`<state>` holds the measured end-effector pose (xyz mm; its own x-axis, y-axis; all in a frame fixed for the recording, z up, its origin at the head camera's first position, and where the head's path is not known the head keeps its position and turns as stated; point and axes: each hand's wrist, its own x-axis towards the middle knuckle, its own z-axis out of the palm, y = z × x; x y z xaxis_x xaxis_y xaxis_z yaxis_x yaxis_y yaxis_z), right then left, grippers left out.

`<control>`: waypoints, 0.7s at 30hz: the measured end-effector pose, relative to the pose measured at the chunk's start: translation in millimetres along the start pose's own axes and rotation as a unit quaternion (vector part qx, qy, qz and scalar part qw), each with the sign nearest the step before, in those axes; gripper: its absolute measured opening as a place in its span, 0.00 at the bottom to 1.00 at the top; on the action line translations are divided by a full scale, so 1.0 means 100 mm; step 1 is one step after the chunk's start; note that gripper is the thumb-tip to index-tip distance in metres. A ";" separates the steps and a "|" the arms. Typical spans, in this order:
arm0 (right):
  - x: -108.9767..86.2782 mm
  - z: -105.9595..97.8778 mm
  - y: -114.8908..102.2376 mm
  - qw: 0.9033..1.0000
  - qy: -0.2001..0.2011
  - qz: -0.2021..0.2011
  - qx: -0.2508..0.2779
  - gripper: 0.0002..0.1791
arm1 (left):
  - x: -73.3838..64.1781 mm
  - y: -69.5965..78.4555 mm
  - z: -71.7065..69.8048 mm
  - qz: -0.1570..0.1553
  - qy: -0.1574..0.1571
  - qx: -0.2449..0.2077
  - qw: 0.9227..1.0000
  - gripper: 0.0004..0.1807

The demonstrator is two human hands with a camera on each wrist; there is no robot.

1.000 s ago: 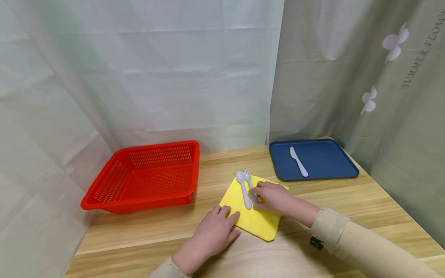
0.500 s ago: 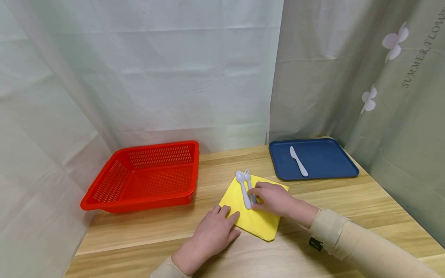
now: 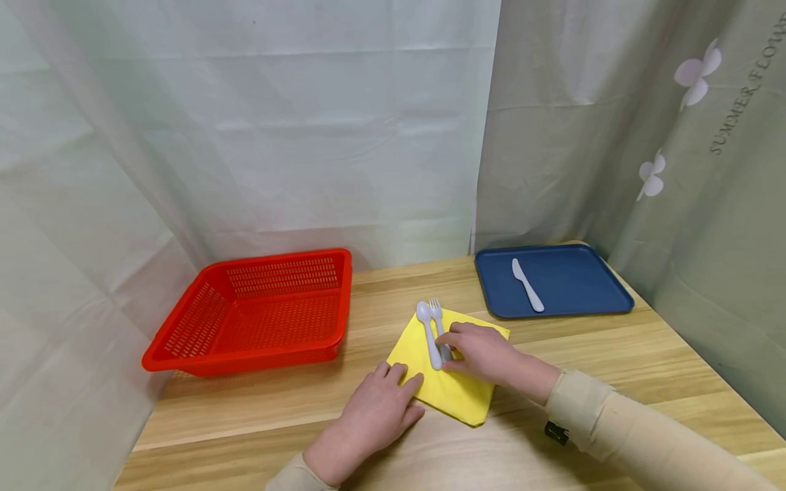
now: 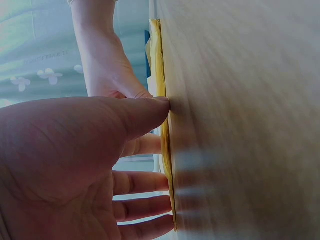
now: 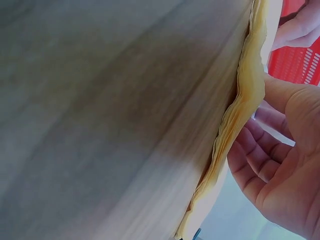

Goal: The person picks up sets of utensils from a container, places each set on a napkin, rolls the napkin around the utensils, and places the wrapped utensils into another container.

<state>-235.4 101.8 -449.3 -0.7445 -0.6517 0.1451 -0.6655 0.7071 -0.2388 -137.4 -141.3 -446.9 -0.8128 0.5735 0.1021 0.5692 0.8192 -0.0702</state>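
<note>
A yellow napkin lies on the wooden table. Across its far corner lie a pale spoon and a pale fork, side by side. My right hand rests on the napkin, its thumb and forefinger pinching the fork's handle. My left hand presses the napkin's near left corner with straight fingers. The left wrist view shows the left hand flat against the napkin's edge. The right wrist view shows the folded napkin edge-on under the right hand.
A red plastic basket with nothing in it stands at the left. At the back right a blue tray carries a pale knife. Pale curtains close in the back and both sides.
My right hand has edged slightly to the left along the fork's handle. The left hand, napkin and spoon have stayed put.
</note>
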 end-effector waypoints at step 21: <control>-0.01 -0.06 0.02 1.000 -0.010 0.018 -0.011 0.24 | 0.01 0.00 0.01 -0.003 -0.003 -0.006 1.000 0.27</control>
<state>-235.9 105.4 -444.1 -0.7674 -0.6303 0.1174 -0.6389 0.7365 -0.2220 -138.1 -141.2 -447.5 -0.8172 0.5680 0.0972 0.5652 0.8230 -0.0575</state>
